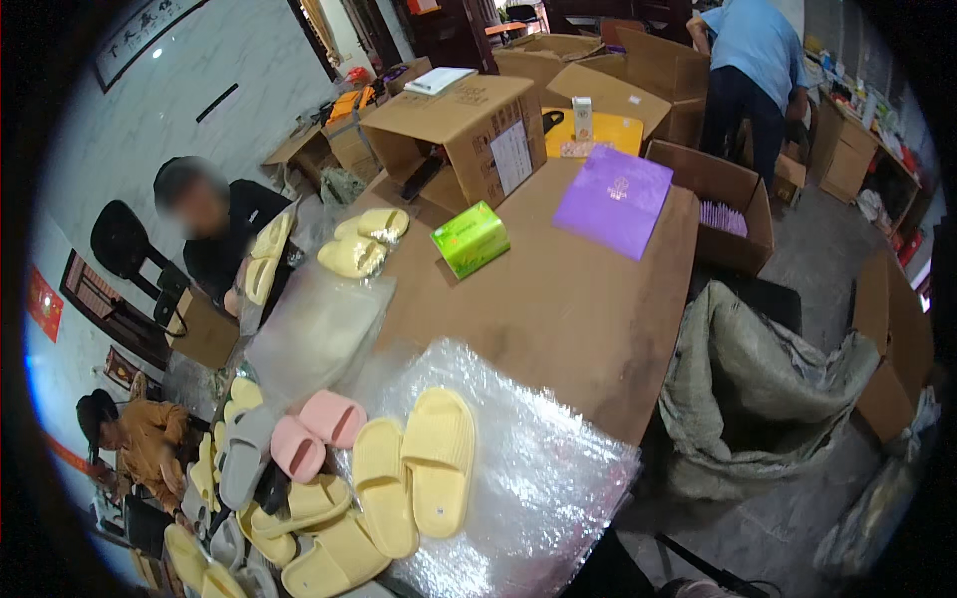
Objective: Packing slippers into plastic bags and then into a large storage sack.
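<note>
Neither of my hands shows in the head view. At the table's near edge, a pair of pale yellow slide slippers (439, 460) lies side by side on a stack of clear plastic bags (528, 478). To their left is a heap of loose slippers: a pink pair (334, 419), a grey slipper (246, 456) and several yellow ones, such as a yellow slipper (334, 563) at the bottom. Farther up, two bagged yellow slippers (354, 257) lie beside more clear bags (317, 324).
On the brown table (558, 329) are a green tissue pack (471, 239), a purple bag (613, 202) and an open carton (469, 130). An open woven sack (768, 399) stands at right. A seated person (224, 229) holds yellow slippers; another person (753, 70) bends at the back.
</note>
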A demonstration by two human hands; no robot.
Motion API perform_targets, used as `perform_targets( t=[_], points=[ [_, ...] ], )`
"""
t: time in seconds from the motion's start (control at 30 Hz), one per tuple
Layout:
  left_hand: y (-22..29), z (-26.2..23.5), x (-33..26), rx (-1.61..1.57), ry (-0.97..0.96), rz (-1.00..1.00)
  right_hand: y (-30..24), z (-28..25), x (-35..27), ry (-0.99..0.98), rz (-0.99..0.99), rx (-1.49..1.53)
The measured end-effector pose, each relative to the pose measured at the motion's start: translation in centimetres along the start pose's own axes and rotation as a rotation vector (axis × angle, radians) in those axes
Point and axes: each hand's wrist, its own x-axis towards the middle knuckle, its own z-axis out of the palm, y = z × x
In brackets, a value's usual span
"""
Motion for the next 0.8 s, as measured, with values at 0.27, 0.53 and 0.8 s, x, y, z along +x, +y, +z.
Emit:
perform_targets(
  t=[0.27, 0.53, 0.8],
  points=[
    [4.7, -11.2, 3.3, 0.103, 0.069, 0.084, -8.3, -11.6, 8.5, 0.038, -0.176, 0.014],
    [11.0, -4.0, -6.3, -0.060, 0.263, -0.043, -13.5, -16.1, 6.9, -0.265, -0.298, -0.118],
    [21.6, 4.4, -9.1, -0.086, -0.051, -0.365, -28.5, -20.2, -7.7, -0.443, -0.466, -0.889]
  ],
)
